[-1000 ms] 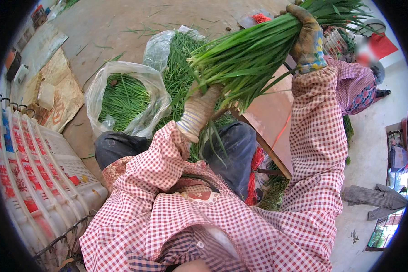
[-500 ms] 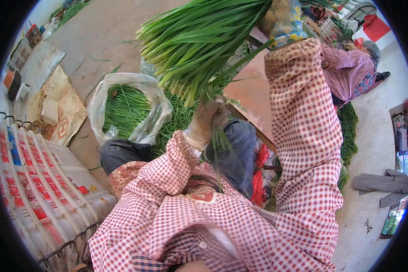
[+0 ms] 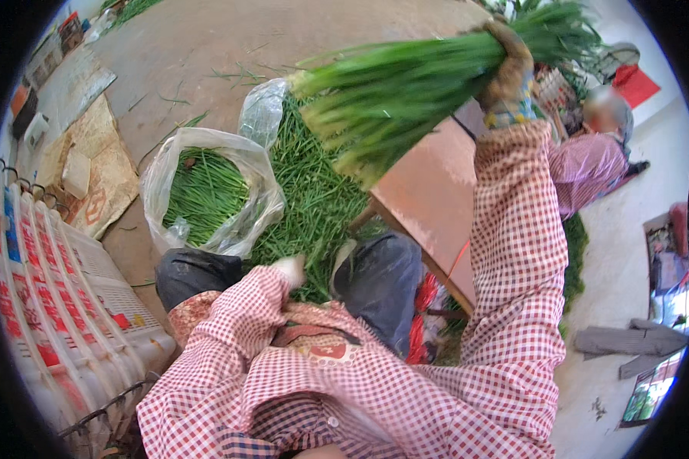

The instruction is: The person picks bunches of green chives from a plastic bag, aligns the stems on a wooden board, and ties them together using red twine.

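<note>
My right hand [image 3: 508,67] is closed round the green bundle [image 3: 406,84], high out in front of me, outer stems [image 3: 350,141] liable to slip if this lone grip slackens, while my blurred left hand [image 3: 290,269] I can't read.

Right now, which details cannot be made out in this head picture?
All in the head view:
- Left hand: its fingers, indistinct and blurred.
- Right hand: part of it, hidden by the green bunch.
- Green bunch: single stalks, smeared by blur.
- White crate: its left side, cut off by the dark picture rim.
</note>
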A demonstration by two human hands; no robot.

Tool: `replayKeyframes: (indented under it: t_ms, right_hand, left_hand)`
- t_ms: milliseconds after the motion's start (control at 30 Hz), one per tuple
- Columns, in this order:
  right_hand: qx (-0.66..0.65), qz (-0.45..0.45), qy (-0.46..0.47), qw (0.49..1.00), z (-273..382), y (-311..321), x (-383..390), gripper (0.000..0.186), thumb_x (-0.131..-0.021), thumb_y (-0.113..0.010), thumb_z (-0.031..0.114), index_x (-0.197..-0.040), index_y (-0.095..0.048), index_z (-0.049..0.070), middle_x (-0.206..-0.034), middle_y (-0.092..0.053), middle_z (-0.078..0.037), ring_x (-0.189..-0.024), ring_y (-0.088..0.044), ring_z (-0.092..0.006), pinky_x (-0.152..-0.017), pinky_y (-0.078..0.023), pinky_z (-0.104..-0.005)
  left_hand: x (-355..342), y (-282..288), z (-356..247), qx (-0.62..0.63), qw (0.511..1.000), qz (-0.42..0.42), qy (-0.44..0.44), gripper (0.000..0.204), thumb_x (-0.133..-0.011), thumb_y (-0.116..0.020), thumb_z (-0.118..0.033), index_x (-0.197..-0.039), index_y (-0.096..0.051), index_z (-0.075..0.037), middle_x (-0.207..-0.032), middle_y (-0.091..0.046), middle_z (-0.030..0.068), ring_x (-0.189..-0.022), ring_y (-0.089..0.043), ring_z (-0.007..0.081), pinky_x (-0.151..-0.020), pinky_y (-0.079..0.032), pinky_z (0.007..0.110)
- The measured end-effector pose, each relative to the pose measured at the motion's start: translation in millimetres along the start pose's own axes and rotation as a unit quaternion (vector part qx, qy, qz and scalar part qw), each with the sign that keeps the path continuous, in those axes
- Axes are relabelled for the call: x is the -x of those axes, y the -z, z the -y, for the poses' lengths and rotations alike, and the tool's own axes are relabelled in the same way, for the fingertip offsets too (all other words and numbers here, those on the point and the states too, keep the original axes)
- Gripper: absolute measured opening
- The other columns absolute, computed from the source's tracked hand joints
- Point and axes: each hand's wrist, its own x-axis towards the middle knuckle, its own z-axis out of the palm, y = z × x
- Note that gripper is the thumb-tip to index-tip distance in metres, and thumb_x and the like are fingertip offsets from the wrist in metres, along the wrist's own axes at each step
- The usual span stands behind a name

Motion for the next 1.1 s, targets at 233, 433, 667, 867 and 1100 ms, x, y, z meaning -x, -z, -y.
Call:
replayKeyframes:
  t_ms: [233, 433, 667, 867, 1100]
  right_hand:
    - [-0.141, 0.014, -0.055, 0.988, -5, 45, 51, 0.047, -0.079, -0.069, 0.016, -0.121, -0.054, 0.0, -0.087, -0.061, -0.006, -0.08, -0.061, -0.0214, -0.087, -0.051, -0.0406]
    - [-0.257, 0.079, -0.165, 0.949, 8, 46, 65, 0.045, -0.081, -0.067, 0.01, -0.124, -0.053, 0.005, -0.089, -0.054, -0.001, -0.086, -0.056, -0.0155, -0.092, -0.047, -0.0376]
    - [-0.13, 0.064, -0.118, 0.982, -4, 15, 63, 0.053, -0.077, -0.068, 0.008, -0.127, -0.051, 0.007, -0.092, -0.055, -0.004, -0.08, -0.057, -0.0173, -0.086, -0.048, -0.039]
    - [-0.127, 0.091, -0.134, 0.979, 1, 7, 47, 0.057, -0.077, -0.068, 0.007, -0.13, -0.048, 0.003, -0.09, -0.059, -0.008, -0.082, -0.063, -0.022, -0.084, -0.053, -0.0432]
    - [0.095, 0.241, -0.161, 0.952, -17, -15, 61, 0.03, -0.08, -0.071, 0.016, -0.104, -0.066, 0.0, -0.096, -0.068, -0.014, -0.089, -0.07, -0.0265, -0.075, -0.059, -0.0419]
  left_hand:
    - [80, 70, -68, 0.017, 0.987, -0.084, -0.137, 0.042, -0.083, -0.07, -0.038, -0.115, -0.063, -0.012, -0.095, -0.069, 0.0136, -0.09, -0.067, 0.0204, -0.079, -0.052, 0.037]
    - [141, 133, -97, 0.623, 0.552, -0.253, -0.493, 0.057, -0.088, -0.071, -0.02, -0.138, -0.046, -0.01, -0.127, -0.056, 0.0019, -0.113, -0.052, 0.0188, -0.093, -0.047, 0.031]
    - [132, 154, -107, 0.148, 0.72, -0.501, -0.456, 0.016, -0.084, -0.065, -0.006, -0.1, -0.065, -0.002, -0.082, -0.064, 0.0169, -0.077, -0.065, 0.0307, -0.07, -0.051, 0.036]
    - [104, 81, 3, -0.196, 0.967, -0.1, -0.128, 0.051, -0.075, -0.073, -0.021, -0.125, -0.06, -0.016, -0.105, -0.068, 0.0151, -0.1, -0.066, 0.034, -0.086, -0.052, 0.044]
    - [171, 215, -93, 0.122, 0.816, -0.37, -0.428, 0.105, -0.067, -0.085, -0.039, -0.148, -0.029, -0.002, -0.143, -0.045, 0.0246, -0.135, -0.043, 0.0316, -0.11, -0.036, 0.04]
